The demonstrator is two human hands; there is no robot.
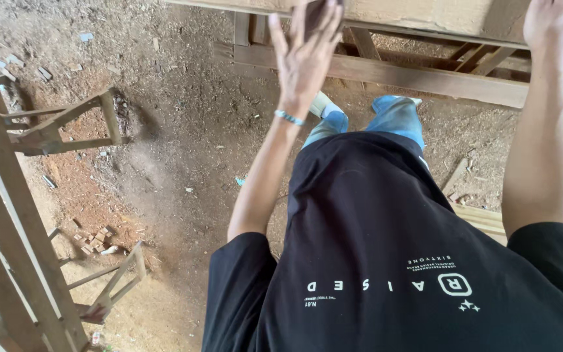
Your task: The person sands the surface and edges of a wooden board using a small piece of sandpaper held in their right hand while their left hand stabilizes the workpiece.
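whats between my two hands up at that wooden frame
In the head view, the stretch between the left hand and the right hand holds only the pale top board of the wooden frame; nothing else sits there.

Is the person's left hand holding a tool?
No, the left hand is open with its fingers spread, raised toward the wooden beam, and nothing lies in it.

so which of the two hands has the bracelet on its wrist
The left hand, raised open against the wooden frame; a light blue bracelet circles its wrist, while the right hand has a bare wrist.
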